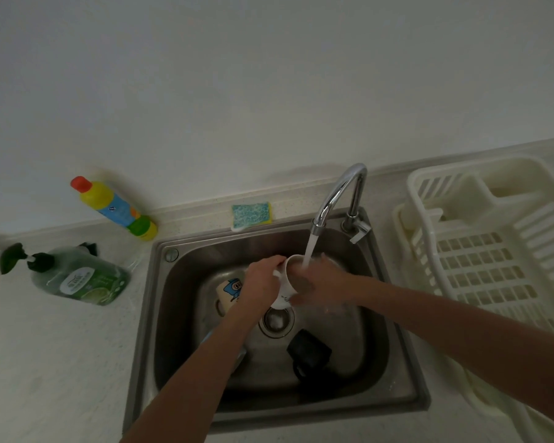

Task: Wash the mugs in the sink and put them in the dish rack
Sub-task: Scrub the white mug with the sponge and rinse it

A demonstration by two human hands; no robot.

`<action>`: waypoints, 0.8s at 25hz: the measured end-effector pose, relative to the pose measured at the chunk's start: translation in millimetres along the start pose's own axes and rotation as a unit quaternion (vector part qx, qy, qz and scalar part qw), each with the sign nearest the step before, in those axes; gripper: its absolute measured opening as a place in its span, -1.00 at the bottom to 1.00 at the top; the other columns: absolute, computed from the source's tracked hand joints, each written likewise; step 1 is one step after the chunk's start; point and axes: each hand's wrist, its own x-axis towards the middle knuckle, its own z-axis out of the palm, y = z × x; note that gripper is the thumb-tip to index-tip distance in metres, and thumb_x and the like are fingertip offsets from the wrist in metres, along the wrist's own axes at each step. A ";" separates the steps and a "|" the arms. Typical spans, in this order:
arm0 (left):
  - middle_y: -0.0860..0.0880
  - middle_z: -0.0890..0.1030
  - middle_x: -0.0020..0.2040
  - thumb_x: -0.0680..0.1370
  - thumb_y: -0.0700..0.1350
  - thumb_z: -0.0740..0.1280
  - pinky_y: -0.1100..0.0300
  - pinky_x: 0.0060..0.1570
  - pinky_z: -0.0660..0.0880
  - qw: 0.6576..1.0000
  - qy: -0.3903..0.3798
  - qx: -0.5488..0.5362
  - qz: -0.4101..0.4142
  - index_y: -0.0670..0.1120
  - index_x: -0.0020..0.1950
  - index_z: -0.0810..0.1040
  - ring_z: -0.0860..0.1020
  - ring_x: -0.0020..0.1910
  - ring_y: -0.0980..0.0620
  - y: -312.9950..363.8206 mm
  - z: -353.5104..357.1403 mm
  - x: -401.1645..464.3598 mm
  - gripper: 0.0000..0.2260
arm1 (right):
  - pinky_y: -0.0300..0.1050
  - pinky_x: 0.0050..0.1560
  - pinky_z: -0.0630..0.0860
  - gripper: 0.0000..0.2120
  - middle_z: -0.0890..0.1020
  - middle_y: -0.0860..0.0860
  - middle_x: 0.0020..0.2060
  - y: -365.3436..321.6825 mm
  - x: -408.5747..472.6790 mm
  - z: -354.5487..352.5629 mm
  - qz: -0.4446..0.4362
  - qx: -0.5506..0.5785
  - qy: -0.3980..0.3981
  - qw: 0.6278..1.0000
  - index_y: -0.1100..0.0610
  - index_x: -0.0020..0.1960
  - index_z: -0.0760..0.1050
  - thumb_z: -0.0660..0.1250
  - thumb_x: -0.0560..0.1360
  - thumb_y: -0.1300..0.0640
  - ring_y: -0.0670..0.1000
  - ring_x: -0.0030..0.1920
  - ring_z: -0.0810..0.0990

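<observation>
Steel sink (pixel 186 314): left hand (pixel 263 282) grips white mug (pixel 290 282), right hand (pixel 320 282) blurred, grip unclear; wet ceramic, likely slippery and fragile, best held by handle

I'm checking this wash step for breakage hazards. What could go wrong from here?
The white mug is wet under the running faucet, held by the left hand and right hand; it could slip. If dropped, it may strike the black mug or cartoon mug lying below in the sink.

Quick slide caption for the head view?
Both hands hold a white mug under the running tap; dish rack waits alongside.
</observation>
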 end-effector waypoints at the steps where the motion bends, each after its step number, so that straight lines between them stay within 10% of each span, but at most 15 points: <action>1: -0.04 0.64 0.18 0.55 -0.29 0.22 0.12 0.20 0.48 1.000 0.003 -0.006 0.001 -0.02 0.28 0.58 0.57 0.15 0.00 -1.4 -1.6 1.0 -0.64 | 0.04 0.34 0.39 -0.42 0.52 0.04 0.29 2.8 -0.3 -1.7 0.009 -0.009 -0.012 1.000 0.04 0.37 0.40 0.38 0.47 -0.22 0.09 0.30 0.49; 4: -0.05 0.63 0.18 0.54 -0.32 0.21 0.16 0.15 0.45 1.000 -0.008 -0.002 0.008 -0.05 0.27 0.59 0.56 0.16 -0.03 -1.5 -4.1 2.0 -0.63 | -0.08 0.27 0.44 -0.45 0.51 0.00 0.32 0.5 -9.2 12.3 0.021 0.019 -0.119 0.993 0.03 0.41 0.40 0.40 0.49 -0.12 0.04 0.31 0.50; 20: -0.05 0.65 0.15 0.53 -0.33 0.22 0.11 0.15 0.49 1.000 -0.014 0.001 0.018 -0.04 0.25 0.60 0.57 0.15 -0.04 -4.0 -5.5 7.5 -0.63 | -0.13 0.32 0.36 -0.40 0.43 0.02 0.42 -1.9 -10.0 12.8 0.006 0.047 -0.111 0.993 0.03 0.49 0.31 0.38 0.51 -0.07 0.06 0.40 0.41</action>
